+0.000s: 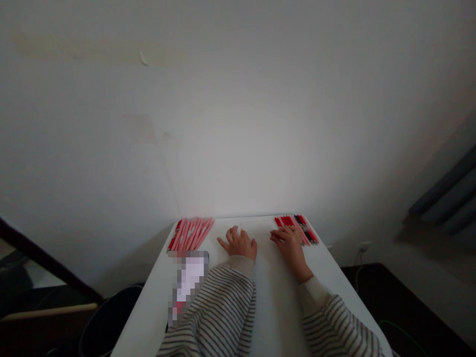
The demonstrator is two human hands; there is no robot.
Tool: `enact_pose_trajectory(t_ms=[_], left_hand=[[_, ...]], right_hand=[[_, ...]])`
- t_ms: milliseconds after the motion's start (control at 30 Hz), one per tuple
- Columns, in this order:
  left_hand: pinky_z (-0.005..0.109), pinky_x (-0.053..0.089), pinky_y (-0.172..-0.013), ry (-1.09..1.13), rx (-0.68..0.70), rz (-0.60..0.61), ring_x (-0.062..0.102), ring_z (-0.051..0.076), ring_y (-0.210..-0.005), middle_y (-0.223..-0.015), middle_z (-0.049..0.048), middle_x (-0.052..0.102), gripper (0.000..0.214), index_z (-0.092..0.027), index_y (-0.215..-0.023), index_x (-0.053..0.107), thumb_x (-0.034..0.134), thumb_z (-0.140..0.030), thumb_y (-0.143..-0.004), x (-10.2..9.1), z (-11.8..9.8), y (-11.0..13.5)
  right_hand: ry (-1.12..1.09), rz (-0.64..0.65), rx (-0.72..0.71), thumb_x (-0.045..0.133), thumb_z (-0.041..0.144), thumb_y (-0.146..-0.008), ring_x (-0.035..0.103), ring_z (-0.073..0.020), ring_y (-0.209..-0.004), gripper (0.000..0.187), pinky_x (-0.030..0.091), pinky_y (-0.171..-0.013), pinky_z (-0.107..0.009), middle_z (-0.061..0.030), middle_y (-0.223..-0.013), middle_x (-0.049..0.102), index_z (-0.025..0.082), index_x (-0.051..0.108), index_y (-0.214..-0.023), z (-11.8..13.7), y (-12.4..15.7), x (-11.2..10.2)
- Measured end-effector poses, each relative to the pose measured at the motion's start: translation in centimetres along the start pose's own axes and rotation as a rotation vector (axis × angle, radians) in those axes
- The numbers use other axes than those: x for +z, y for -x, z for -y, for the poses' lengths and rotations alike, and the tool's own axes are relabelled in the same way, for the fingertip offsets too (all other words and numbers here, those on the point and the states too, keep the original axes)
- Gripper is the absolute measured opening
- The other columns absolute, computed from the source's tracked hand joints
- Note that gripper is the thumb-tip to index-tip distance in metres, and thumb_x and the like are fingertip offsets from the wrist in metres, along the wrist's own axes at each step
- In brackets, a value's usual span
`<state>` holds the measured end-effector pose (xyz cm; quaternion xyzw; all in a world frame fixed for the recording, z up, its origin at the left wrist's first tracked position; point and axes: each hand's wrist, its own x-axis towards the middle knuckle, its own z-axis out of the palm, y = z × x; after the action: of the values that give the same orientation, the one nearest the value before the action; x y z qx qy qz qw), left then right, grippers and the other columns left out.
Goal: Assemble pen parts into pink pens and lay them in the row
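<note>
My left hand [241, 244] rests on the white table with its fingers spread and bent, palm down. A small pale bit shows by its fingertips, too small to name. My right hand [291, 244] is at the right-hand row of pencils [309, 232], where red, pink and black ones lie side by side. Its thumb and fingers are pinched together, and a short stretch of a red pencil [275, 236] shows at the fingertips; the rest is hidden. Left of my left hand, apart from it, lies a loose heap of pink pencils [191, 234] with a few red ones at its outer edge.
A phone-like flat object [193, 277], its screen blurred out, lies on the white table [275, 317] beside my left sleeve. The wall [238, 124] stands right behind the table. A dark round bin [107, 322] is at the lower left; a cable and socket [365, 246] are at right.
</note>
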<state>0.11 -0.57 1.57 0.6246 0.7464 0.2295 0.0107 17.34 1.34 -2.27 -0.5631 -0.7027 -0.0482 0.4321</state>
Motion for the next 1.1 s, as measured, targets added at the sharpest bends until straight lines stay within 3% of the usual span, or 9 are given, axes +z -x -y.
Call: enact_pose_trajectory(t_ms=[300, 567, 900, 1100], left_hand=[[0.063, 0.013, -0.111, 0.109, 0.032, -0.011, 0.036, 0.025, -0.127, -0.132, 0.0013, 0.051, 0.018, -0.031, -0.087, 0.068, 0.069, -0.036, -0.07, 0.3, 0.6, 0.0], [0.065, 0.013, -0.11, 0.181, 0.082, 0.074, 0.035, 0.026, -0.128, -0.132, -0.0047, 0.053, 0.017, -0.042, -0.083, 0.072, 0.073, -0.039, -0.067, -0.1, 0.4, 0.1], [0.07, 0.008, -0.108, 0.158, 0.081, 0.097, 0.034, 0.027, -0.129, -0.133, -0.007, 0.053, 0.009, -0.041, -0.074, 0.072, 0.073, -0.039, -0.066, 0.4, 0.4, -0.1], [0.07, 0.007, -0.108, 0.135, 0.094, 0.089, 0.034, 0.028, -0.129, -0.133, -0.0056, 0.053, 0.009, -0.041, -0.076, 0.073, 0.072, -0.04, -0.067, 0.7, 0.5, -0.1]], right_hand=[[0.054, 0.044, -0.019, 0.053, 0.031, -0.088, 0.047, -0.0253, -0.096, 0.022, 0.034, -0.085, -0.042, -0.0068, -0.093, 0.066, 0.028, 0.072, -0.098, 0.3, 0.1, 0.2], [0.091, 0.128, -0.092, 0.055, 0.023, -0.085, 0.046, -0.0263, -0.1, 0.023, 0.032, -0.09, -0.046, -0.0057, -0.093, 0.064, 0.035, 0.071, -0.096, 0.9, 0.1, -0.3], [0.131, 0.17, -0.104, 0.057, 0.024, -0.084, 0.046, -0.0267, -0.1, 0.025, 0.029, -0.094, -0.05, -0.0057, -0.097, 0.061, 0.038, 0.07, -0.1, 1.8, 0.1, -0.8], [0.121, 0.129, -0.061, 0.058, 0.028, -0.085, 0.048, -0.025, -0.099, 0.015, 0.03, -0.094, -0.047, -0.0051, -0.096, 0.064, 0.03, 0.07, -0.094, 1.3, 0.1, -0.6]])
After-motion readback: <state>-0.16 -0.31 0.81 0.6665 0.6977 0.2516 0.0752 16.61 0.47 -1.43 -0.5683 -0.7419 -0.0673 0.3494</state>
